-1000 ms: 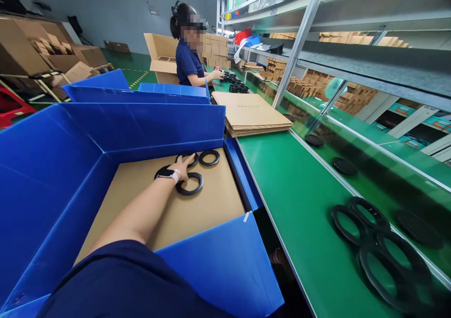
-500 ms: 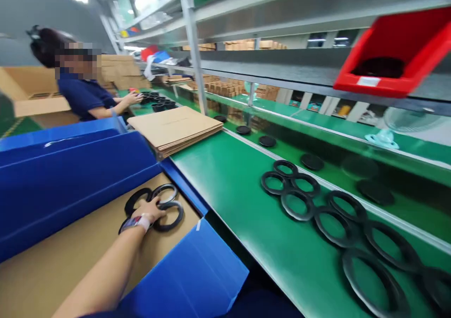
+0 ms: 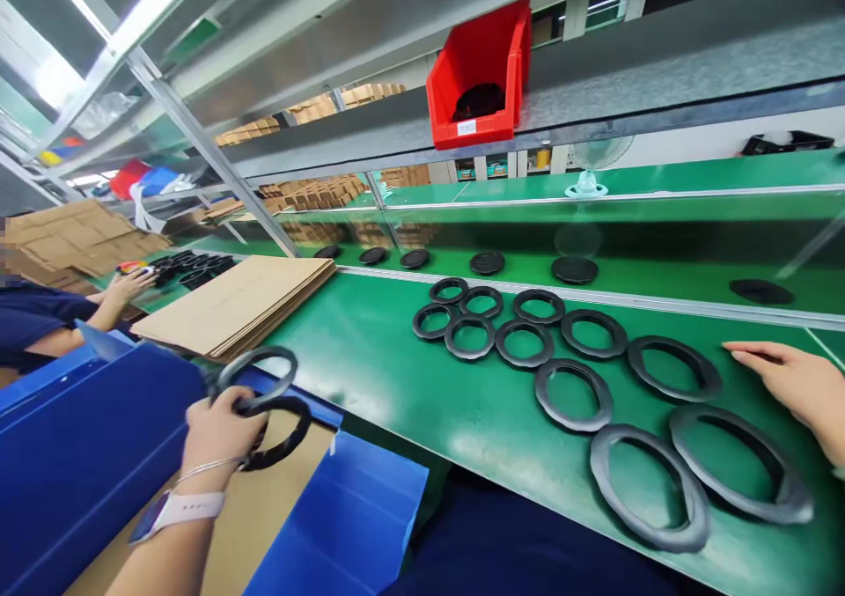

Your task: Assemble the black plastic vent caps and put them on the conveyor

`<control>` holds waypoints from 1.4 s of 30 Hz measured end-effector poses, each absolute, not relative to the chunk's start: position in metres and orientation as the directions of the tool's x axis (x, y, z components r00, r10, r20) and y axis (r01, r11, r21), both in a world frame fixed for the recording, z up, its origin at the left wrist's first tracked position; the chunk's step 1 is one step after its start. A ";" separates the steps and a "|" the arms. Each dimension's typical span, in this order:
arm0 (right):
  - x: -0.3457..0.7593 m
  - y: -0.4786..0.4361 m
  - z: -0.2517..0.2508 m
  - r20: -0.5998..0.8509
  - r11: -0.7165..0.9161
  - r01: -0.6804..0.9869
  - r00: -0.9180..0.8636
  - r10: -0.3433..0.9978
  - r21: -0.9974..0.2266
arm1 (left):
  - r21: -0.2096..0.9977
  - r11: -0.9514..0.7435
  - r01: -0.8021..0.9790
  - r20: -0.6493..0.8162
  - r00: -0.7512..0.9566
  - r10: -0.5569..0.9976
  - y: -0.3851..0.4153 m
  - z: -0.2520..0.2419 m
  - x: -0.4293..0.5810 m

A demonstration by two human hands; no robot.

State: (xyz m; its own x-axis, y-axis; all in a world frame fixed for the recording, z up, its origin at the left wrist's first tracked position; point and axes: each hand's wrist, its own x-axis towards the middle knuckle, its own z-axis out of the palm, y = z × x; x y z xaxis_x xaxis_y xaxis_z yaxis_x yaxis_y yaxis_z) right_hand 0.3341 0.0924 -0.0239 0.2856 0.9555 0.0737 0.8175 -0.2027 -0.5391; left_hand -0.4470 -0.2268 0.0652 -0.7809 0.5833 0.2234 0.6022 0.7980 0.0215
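Observation:
My left hand [image 3: 221,430] is closed around several black rubber rings [image 3: 268,402], lifted above the blue corrugated box [image 3: 99,437]. A watch sits on that wrist. My right hand [image 3: 796,385] reaches in from the right edge, fingers stretched out flat and empty, just above the green bench [image 3: 396,358]. It is nearest the large rings [image 3: 673,369] at the right end of a spread of several black rings [image 3: 528,341] lying flat on the bench.
A stack of flat cardboard sheets [image 3: 238,305] lies at the left of the bench. Black discs [image 3: 574,268] ride a belt behind a glass strip. A red bin [image 3: 479,81] sits on the shelf above. Another person's hand [image 3: 128,283] works at far left.
My left hand has closed on the rings and lifted them out of the box. The view has swung right, and my right hand has come into view over the bench.

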 end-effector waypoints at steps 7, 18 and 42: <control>0.341 0.096 -0.031 -0.051 -0.242 0.704 0.280 0.959 -0.668 | 0.045 0.335 0.941 -0.103 -0.329 0.939 -0.122 0.054 -0.305; 0.339 0.094 -0.031 -0.036 -0.200 0.667 0.250 0.967 -0.717 | 0.007 0.308 0.951 -0.088 -0.306 0.948 -0.090 0.040 -0.187; 0.336 0.089 -0.025 -0.014 -0.145 0.664 0.198 0.980 -0.733 | 0.271 -0.254 0.929 0.201 0.203 0.958 -0.112 -0.006 -0.105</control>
State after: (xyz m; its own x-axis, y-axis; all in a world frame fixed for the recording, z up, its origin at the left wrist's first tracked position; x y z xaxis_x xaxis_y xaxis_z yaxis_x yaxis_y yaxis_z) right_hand 0.3364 0.0888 -0.0253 0.1981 0.9801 -0.0139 0.6644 -0.1447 -0.7332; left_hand -0.1047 -0.1119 -0.0065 0.2031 0.9584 0.2008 0.9286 -0.2536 0.2710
